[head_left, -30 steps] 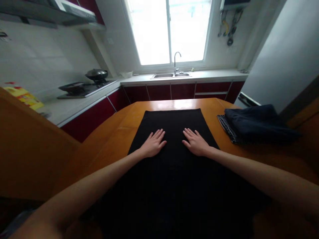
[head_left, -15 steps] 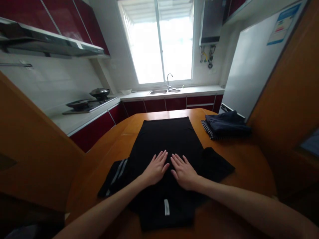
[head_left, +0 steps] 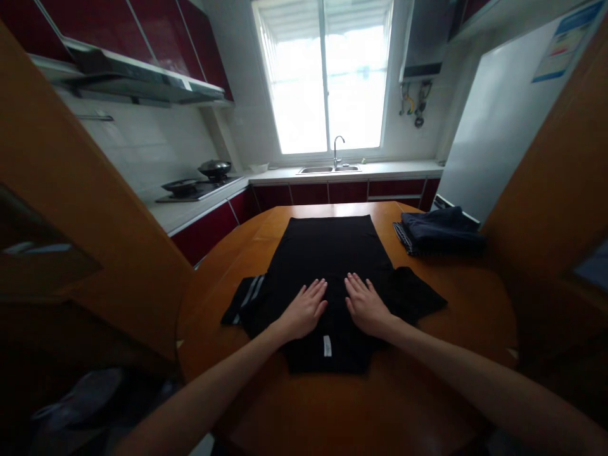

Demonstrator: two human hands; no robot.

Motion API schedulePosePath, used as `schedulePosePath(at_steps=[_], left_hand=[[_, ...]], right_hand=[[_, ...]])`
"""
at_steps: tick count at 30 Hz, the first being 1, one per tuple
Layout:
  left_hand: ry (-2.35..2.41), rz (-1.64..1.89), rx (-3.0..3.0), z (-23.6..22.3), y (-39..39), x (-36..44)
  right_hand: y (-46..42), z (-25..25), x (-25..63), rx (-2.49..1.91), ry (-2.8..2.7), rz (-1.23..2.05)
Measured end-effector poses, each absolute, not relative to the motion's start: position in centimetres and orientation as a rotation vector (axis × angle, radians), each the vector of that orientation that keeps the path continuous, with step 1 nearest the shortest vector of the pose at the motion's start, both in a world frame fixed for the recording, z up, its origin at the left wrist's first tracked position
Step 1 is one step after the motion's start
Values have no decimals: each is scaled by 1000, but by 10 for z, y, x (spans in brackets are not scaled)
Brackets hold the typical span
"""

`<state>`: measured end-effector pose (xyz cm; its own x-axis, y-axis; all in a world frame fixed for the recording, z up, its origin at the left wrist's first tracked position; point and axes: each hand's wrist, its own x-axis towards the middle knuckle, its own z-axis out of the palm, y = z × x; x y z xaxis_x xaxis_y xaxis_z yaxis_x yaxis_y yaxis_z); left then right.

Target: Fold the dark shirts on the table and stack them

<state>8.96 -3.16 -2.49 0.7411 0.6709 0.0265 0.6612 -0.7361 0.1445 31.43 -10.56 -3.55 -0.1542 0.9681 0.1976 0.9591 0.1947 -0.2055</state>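
Observation:
A black T-shirt (head_left: pixel 330 244) lies spread on the wooden table (head_left: pixel 361 411), its hem towards the window and its collar end near me. A white label (head_left: pixel 327 346) shows at the collar, and grey stripes cross the left sleeve (head_left: pixel 249 292). My left hand (head_left: pixel 304 310) rests flat on the shirt, left of its middle, with fingers stretched out. Opposite it, my right hand (head_left: pixel 367 306) also lies flat on the cloth, fingers extended. A strip of shirt separates the two hands, and neither grasps anything.
Folded dark clothes (head_left: pixel 439 231) are stacked at the table's right rear. Beyond the table are a counter with a sink (head_left: pixel 327 170) and a stove with a wok (head_left: pixel 215 168). A white refrigerator (head_left: pixel 503 120) stands to the right, and wooden door panels flank the table.
My hands have moved apart across the shirt, leaving a wider gap between them. The camera view has shifted, so more of the table's near side shows.

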Motion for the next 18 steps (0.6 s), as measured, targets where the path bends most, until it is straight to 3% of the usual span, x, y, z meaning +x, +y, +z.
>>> schedulePosePath(at_steps=[18], left_hand=[[1040, 193, 2751, -28, -75, 77]], right_hand=[[-124, -46, 289, -1550, -2318, 232]])
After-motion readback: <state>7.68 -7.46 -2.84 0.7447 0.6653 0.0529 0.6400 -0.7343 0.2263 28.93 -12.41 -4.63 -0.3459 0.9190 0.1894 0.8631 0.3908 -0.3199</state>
